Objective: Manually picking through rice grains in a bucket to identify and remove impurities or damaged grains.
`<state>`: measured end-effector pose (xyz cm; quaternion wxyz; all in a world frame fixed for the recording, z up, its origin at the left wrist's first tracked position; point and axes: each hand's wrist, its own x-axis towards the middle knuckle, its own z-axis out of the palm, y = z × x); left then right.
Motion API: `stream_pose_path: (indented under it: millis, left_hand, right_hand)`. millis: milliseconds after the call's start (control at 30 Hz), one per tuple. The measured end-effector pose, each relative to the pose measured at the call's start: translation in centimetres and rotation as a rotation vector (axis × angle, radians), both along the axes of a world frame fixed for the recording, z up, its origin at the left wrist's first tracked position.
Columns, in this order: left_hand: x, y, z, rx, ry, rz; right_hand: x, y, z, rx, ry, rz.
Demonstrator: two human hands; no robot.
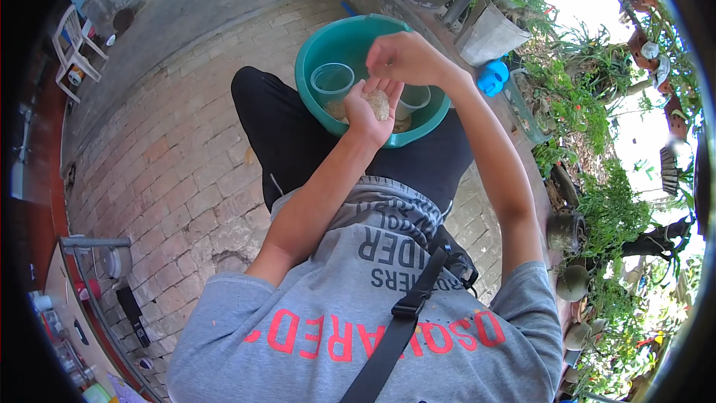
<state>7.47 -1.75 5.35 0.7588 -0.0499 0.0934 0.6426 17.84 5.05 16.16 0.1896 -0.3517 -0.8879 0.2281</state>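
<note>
Cupped and palm up, the left hand holds a small heap of pale grain over the tub, its fingers spread slightly and its thumb standing clear at the side. Just above its fingertips hangs the right hand, fingers bent downward; they are blurred, and I cannot tell whether anything is pinched between them. The work in hand looks like going through this palmful, the left hand serving as a dish and the right as the picker. As I judge it, the next move calls for a level, steady left palm, so that nothing spills over its edge, and a light touch from the right fingertips, with the tub beneath to catch whatever falls. Counting up: two hands, one heap in the palm, one green tub at the lap, and two clear cups inside it. One cup stands toward the left, its round rim in plain view; the other cup is on the right, partly hidden behind the left hand. More grain lies low in the tub, showing in two patches, one on each side of the left wrist; single grains are too small to count. Beyond the tub there is one white chair at far left and one blue can at right, by the plants.
</note>
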Motion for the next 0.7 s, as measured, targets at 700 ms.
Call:
stream_pose_path:
  millis: [700]
  left_hand:
    - [-0.1,0.7,-2.2,-0.033,0.063,0.019]
  right_hand:
    - [-2.8,-2.2,-0.8,-0.077,-0.395,-0.139]
